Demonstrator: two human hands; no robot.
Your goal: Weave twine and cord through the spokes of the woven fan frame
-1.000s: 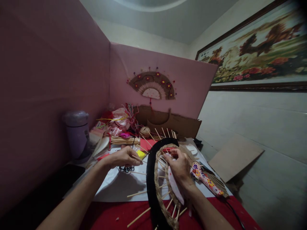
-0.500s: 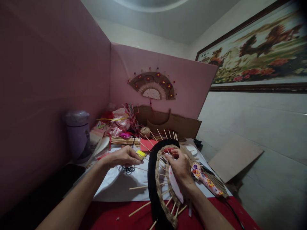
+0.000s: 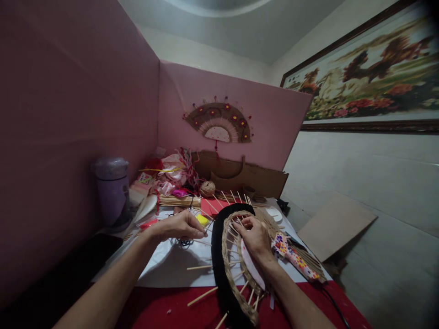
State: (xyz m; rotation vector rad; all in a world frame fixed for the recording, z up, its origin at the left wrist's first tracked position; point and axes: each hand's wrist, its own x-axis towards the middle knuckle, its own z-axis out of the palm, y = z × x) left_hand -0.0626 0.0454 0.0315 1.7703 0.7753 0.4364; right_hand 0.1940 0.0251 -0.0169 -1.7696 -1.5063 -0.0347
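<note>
A half-round handmade fan frame stands tilted in front of me, with thin bamboo sticks (image 3: 199, 267) fanning out through a black band (image 3: 218, 260) and a braided twine band (image 3: 227, 256). A pale panel (image 3: 251, 265) forms its inner part. My right hand (image 3: 254, 235) grips the fan near the upper inner sticks, fingers closed. At the fan's left, my left hand (image 3: 187, 226) is pinched closed by the stick tips beside the black band. A thin dark line runs near its fingertips; what it pinches is too small to tell. Below it lies tangled black cord (image 3: 185, 243).
A finished fan (image 3: 217, 121) hangs on the pink board. Behind my hands are a twine ball (image 3: 207, 188), bundled sticks (image 3: 176, 201), a yellow packet (image 3: 202, 220) and cardboard (image 3: 254, 176). A lilac flask (image 3: 112, 194) stands left; a flower-patterned tool (image 3: 295, 257) lies right.
The fan has shifted slightly down, and its upper sticks sit lower. My right hand has lowered a little with it. My left hand has moved slightly right, still pinched.
</note>
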